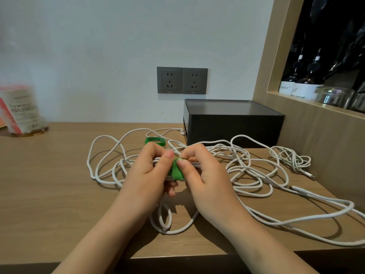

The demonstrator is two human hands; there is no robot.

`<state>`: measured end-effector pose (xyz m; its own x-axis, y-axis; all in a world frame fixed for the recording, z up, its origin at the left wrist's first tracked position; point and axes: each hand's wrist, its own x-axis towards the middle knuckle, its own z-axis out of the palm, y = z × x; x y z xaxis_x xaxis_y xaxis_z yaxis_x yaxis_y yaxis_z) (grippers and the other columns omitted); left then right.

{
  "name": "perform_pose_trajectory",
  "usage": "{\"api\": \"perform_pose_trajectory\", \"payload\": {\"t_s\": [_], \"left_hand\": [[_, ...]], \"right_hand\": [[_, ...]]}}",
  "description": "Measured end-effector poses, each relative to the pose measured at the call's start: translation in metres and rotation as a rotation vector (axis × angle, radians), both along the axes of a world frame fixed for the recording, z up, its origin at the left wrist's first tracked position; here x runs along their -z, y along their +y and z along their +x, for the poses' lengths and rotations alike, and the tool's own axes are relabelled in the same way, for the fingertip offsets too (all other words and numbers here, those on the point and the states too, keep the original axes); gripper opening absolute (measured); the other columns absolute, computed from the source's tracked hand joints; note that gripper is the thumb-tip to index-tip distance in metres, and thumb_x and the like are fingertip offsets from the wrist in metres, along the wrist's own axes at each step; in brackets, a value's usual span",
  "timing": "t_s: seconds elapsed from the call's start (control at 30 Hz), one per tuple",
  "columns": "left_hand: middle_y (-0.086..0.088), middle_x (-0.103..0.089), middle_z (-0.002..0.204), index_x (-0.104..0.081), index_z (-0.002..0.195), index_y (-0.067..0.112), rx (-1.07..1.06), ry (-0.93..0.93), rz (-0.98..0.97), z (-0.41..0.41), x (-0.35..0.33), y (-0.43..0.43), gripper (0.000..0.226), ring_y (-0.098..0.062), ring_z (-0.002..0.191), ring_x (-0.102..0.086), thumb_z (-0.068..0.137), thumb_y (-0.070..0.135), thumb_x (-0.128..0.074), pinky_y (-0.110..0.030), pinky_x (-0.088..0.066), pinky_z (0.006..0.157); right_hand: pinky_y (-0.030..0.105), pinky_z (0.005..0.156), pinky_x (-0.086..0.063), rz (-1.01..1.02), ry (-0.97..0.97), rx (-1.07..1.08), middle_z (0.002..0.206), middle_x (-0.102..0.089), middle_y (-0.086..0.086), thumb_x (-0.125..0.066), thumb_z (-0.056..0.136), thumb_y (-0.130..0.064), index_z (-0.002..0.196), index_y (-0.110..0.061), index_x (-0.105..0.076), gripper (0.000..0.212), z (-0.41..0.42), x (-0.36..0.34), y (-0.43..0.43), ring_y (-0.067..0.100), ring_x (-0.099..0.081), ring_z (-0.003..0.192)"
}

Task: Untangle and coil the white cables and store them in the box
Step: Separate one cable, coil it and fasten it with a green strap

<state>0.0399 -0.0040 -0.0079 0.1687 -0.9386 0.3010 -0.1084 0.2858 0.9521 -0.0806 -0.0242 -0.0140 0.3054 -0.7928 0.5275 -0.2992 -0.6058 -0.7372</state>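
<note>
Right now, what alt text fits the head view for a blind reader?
The left hand grips a bundled white cable while the right hand pinches a green strap wrapped round it, above a wooden desk. More white cables lie tangled around them, a second green strap behind, and a black box stands at the back right.

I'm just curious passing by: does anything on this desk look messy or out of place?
Yes: the white cables sprawl in tangled loops across the desk. Only the ones the left hand and right hand hold, wrapped by a green strap, look tidy.
</note>
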Motion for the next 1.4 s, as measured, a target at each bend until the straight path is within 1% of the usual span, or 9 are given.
{"api": "perform_pose_trajectory", "payload": {"t_s": [0.07,0.23,0.37,0.6,0.77,0.83,1.03,1.23,1.4], "left_hand": [[-0.001,-0.062,0.071,-0.056,0.091,0.016,0.076,-0.026,0.018,0.003,-0.002,0.002,0.027,-0.011,0.054,-0.06,0.08,0.04,-0.05,-0.024,-0.048,0.049],[0.009,-0.06,0.077,-0.049,0.091,0.039,-0.032,-0.442,-0.181,0.002,0.0,0.007,0.029,0.0,0.068,-0.063,0.071,0.057,-0.039,-0.013,-0.05,0.056],[0.012,-0.047,0.057,-0.039,0.077,0.041,-0.233,-0.645,-0.433,0.001,0.006,0.001,0.022,0.006,0.068,-0.055,0.092,0.054,-0.031,-0.004,-0.039,0.056],[0.009,-0.041,0.051,-0.036,0.065,0.031,-0.397,-0.55,-0.419,-0.009,0.007,-0.001,0.035,0.007,0.062,-0.05,0.097,0.018,-0.042,-0.004,-0.035,0.054],[0.009,-0.041,0.052,-0.036,0.062,0.027,-0.416,-0.458,-0.359,-0.011,0.005,0.001,0.035,0.007,0.056,-0.048,0.094,0.014,-0.044,-0.007,-0.036,0.054],[0.009,-0.041,0.052,-0.036,0.062,0.026,-0.411,-0.443,-0.359,-0.011,0.005,0.001,0.037,0.006,0.055,-0.048,0.095,0.013,-0.044,-0.008,-0.036,0.053],[0.006,-0.043,0.052,-0.037,0.064,0.027,-0.384,-0.436,-0.35,-0.016,0.004,0.002,0.036,0.005,0.057,-0.05,0.098,0.014,-0.04,-0.007,-0.036,0.053],[0.004,-0.053,0.068,-0.04,0.082,0.031,-0.295,-0.296,-0.218,-0.016,0.0,-0.002,0.013,0.003,0.054,-0.054,0.094,0.028,-0.042,-0.015,-0.041,0.044],[0.004,-0.055,0.07,-0.047,0.084,0.028,-0.167,-0.253,-0.123,-0.02,-0.006,-0.001,0.012,0.001,0.05,-0.056,0.096,0.027,-0.043,-0.013,-0.041,0.041]], "right_hand": [[0.011,0.069,-0.046,0.006,0.005,0.038,0.094,-0.055,-0.006,-0.047,0.096,-0.026,0.083,-0.036,-0.046,0.016,-0.004,0.0,-0.001,0.004,-0.054,0.089],[0.014,0.066,-0.05,0.096,-0.057,0.027,0.082,-0.056,-0.014,-0.048,0.095,-0.028,0.082,-0.032,-0.051,0.013,-0.008,-0.002,-0.002,0.0,-0.055,0.085],[0.012,0.056,-0.048,0.22,-0.181,-0.093,0.075,-0.056,-0.024,-0.049,0.094,-0.03,0.084,-0.029,-0.054,0.011,-0.006,-0.005,0.001,-0.004,-0.057,0.077],[0.009,0.06,-0.044,0.079,-0.096,-0.012,0.072,-0.055,-0.018,-0.047,0.095,-0.028,0.079,-0.033,-0.049,0.017,0.002,-0.003,0.003,-0.007,-0.054,0.077],[0.015,0.046,-0.04,0.172,-0.037,-0.06,0.062,-0.054,-0.006,-0.041,0.094,-0.04,0.079,-0.027,-0.056,0.026,0.004,-0.005,0.006,0.004,-0.054,0.052],[0.024,0.051,-0.043,0.131,-0.045,-0.049,0.061,-0.053,-0.005,-0.043,0.094,-0.039,0.078,-0.019,-0.06,0.03,0.004,-0.004,0.004,0.009,-0.054,0.058],[0.017,0.054,-0.04,0.045,-0.075,0.017,0.055,-0.048,-0.009,-0.045,0.094,-0.034,0.065,-0.023,-0.054,0.032,0.002,-0.002,0.001,0.002,-0.05,0.061],[0.016,0.056,-0.047,0.21,-0.059,-0.039,0.074,-0.055,-0.007,-0.039,0.097,-0.037,0.082,-0.027,-0.057,0.025,-0.003,-0.005,0.003,0.007,-0.056,0.072],[0.023,0.078,-0.054,0.17,0.012,0.012,0.085,-0.056,-0.02,-0.043,0.097,-0.033,0.086,-0.043,-0.052,0.017,-0.018,-0.012,0.004,0.0,-0.056,0.091]]}}
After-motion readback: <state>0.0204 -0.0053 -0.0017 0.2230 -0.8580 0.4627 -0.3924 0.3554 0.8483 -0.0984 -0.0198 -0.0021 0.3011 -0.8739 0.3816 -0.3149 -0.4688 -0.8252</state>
